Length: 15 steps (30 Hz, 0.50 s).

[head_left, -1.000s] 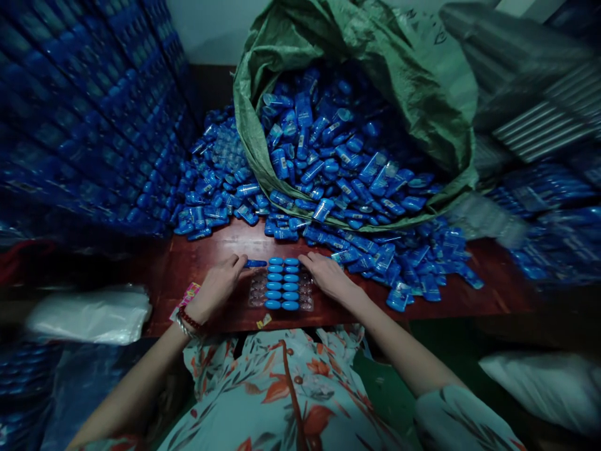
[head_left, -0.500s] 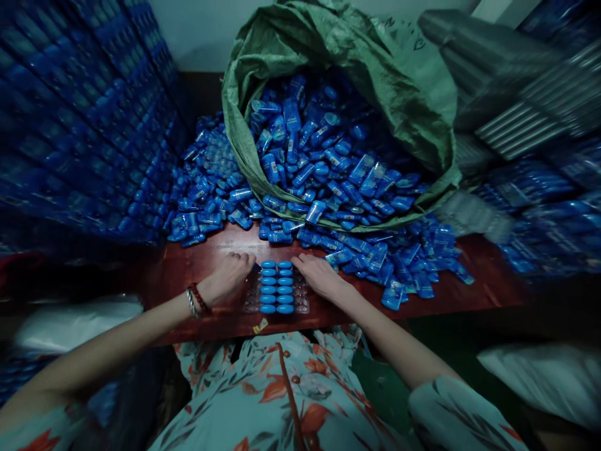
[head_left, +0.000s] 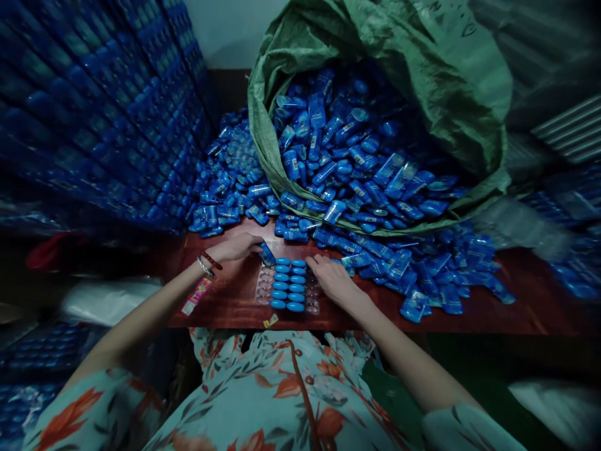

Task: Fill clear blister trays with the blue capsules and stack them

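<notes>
A clear plastic tray [head_left: 263, 285] lies on the red-brown table, with two middle columns of bright blue oval pieces [head_left: 288, 285] in it and see-through cups on both sides. Past its far left corner, my left hand [head_left: 241, 246] pinches a small blue packet [head_left: 267, 254], which tilts toward the tray. My right hand [head_left: 328, 275] rests at the tray's far right corner, its fingers bent and close together; whether something small is between them cannot be seen.
A green sack [head_left: 263, 144] spills blue packets [head_left: 370, 244] over the table [head_left: 366, 310]. Tall blue stacks [head_left: 94, 113] stand at the left. A pink label [head_left: 196, 296] and a yellow scrap [head_left: 271, 321] lie near the front edge. Clear trays [head_left: 573, 128] are piled at the right.
The view has shifted left, so most things appear farther right. A blue packet now shows in my left hand, and the pink label has come into sight.
</notes>
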Tool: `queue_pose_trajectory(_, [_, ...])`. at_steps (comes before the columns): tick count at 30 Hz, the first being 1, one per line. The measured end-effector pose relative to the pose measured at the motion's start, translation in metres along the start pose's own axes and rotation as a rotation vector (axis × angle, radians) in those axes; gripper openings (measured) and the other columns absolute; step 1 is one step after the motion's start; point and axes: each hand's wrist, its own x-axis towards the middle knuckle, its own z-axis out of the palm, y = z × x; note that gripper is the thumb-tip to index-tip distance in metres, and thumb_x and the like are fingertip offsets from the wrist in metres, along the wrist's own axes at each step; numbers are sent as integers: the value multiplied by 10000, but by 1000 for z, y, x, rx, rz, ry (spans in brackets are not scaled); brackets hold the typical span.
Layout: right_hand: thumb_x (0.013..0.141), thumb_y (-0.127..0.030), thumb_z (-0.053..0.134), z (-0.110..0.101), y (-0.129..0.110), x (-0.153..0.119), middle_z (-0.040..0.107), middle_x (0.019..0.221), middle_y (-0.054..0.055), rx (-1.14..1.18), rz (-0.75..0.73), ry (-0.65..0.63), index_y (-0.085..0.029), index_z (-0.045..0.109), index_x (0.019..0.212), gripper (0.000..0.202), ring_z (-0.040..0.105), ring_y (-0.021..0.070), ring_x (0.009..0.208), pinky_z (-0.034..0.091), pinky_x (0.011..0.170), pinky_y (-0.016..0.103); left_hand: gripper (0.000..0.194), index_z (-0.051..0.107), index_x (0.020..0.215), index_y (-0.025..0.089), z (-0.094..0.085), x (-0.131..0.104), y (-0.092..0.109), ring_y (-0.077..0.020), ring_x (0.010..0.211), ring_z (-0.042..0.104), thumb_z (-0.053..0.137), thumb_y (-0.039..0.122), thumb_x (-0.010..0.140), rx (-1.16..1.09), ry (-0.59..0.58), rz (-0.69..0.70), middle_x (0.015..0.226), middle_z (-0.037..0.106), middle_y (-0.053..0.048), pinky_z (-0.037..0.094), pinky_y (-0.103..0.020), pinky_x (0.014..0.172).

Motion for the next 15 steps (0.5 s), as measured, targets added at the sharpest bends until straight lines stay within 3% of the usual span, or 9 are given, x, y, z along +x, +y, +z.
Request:
queue_pose_trajectory(3, [894,-65,301,2,-2,1,567,1030,123,-14,17,-12,-146,496,1135,321,558,233,939,408,710,295,323,666,887,128,-5,-17,0,-142,564,548,610,408,737,-72,-186,-41,627,619,-14,437,-255,565])
queue_pose_trajectory(5, [892,-63,303,3,-4,1,561,1045,127,-24,25,-18,-143,488,1154,331,555,239,953,411,724,298,440,611,1056,123,-5,-28,0,-151,625,585,586,448,759,-214,-189,-115,740,648,-35,469,-272,610])
queue_pose_trajectory(9, [897,-68,289,4,-5,0,556,1049,130,-27,32,-9,-139,475,1182,348,549,239,964,416,748,299,464,587,1046,120,6,-49,3,-175,781,612,619,465,737,-392,-8,-223,905,652,-73,488,-309,738])
queue_pose_trajectory(12, [888,-59,296,4,-4,0,553,1052,133,-26,31,-16,-143,472,1189,359,547,236,957,416,737,295,357,609,891,124,14,-58,5,-200,841,600,584,456,762,-244,166,-205,896,644,-81,473,-334,791])
queue_pose_trajectory(15, [888,-61,298,4,-3,0,553,1053,131,-21,24,-29,-147,470,1193,360,542,231,963,415,738,290,404,568,1057,136,18,-63,6,-222,950,582,595,407,758,-70,243,-109,1045,615,-106,459,-362,848])
